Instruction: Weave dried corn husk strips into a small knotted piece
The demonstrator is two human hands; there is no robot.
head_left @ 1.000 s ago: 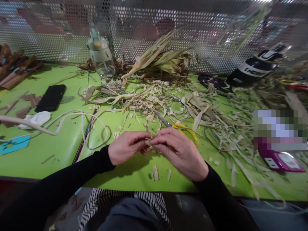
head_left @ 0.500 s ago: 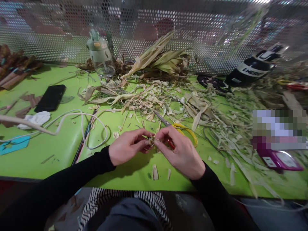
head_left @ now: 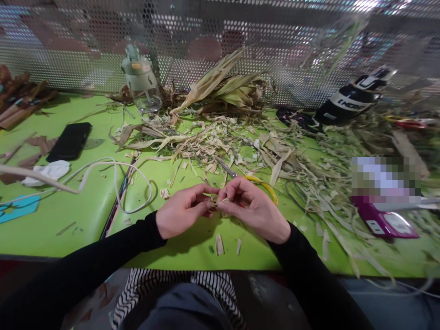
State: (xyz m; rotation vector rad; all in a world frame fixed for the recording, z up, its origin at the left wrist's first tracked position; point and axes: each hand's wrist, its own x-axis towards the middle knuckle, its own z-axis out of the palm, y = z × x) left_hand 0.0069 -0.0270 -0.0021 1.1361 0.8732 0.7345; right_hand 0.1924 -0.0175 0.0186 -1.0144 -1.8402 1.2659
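Note:
My left hand [head_left: 182, 208] and my right hand [head_left: 256, 211] meet fingertip to fingertip just above the green table [head_left: 165, 254]. A small bit of dry husk [head_left: 213, 200], pale and greenish, is pinched between them; the fingers cover most of it. My left thumb and fingers close on its left side. On its right side, the right thumb and index finger pinch a thin pale end. Scissors [head_left: 228, 168] with yellow handles lie partly under my right hand. Two pale husk scraps [head_left: 219, 244] rest on the table in front of my hands.
Corn husks [head_left: 223, 87] and shredded pieces [head_left: 209, 142] spread across the back and right. A clear bottle [head_left: 142, 82], a phone [head_left: 70, 141] and a looping white cable [head_left: 151, 188] lie left. On the right are a dark bottle [head_left: 349, 103] and a purple device [head_left: 388, 220]. Perforated metal [head_left: 206, 27] stands behind.
My right fingers have shifted slightly on the husk, and a thin pale end now shows at their tips. The view has moved slightly, sliding the things on the right leftward.

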